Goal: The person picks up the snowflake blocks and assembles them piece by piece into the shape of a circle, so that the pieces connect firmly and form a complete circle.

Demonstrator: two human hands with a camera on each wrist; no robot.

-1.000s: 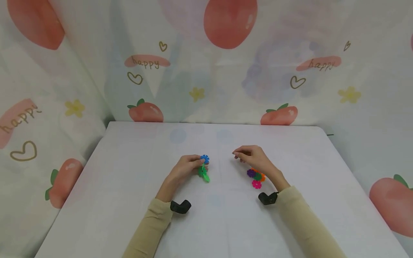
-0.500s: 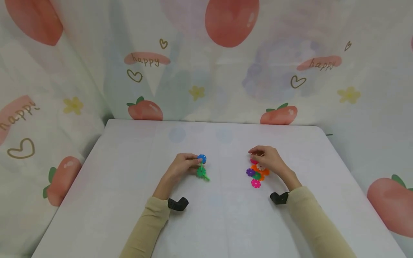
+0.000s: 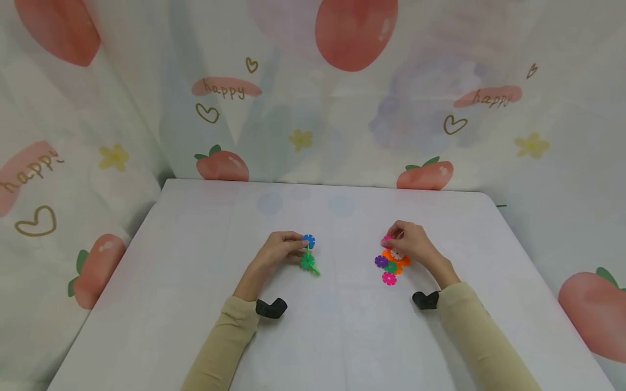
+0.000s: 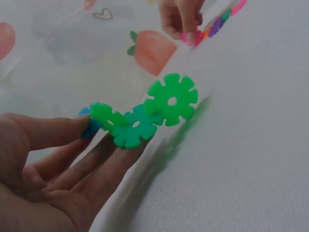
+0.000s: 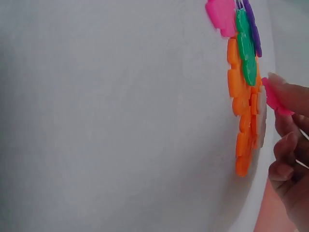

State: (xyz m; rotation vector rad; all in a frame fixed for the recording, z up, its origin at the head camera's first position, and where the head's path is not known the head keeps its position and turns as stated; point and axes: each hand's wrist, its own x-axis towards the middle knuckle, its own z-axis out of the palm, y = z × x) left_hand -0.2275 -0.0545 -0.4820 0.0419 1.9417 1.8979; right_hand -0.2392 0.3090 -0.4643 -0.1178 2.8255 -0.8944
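Now pink disc (image 3: 387, 240) pinched in right hand (image 3: 411, 245) grip, atop pile (image 3: 391, 264).

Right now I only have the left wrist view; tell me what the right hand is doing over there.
Observer: The right hand pinches a pink snowflake disc at the far end of a loose pile on the white table.
Operator: List the pile's colours.
Observer: Orange discs, a white one, a green one, a purple one, and another pink disc at the near end.
Operator: Say how my chain sits on the table.
Observer: From the head view, the left hand holds the blue disc end, and the green discs trail toward the person.
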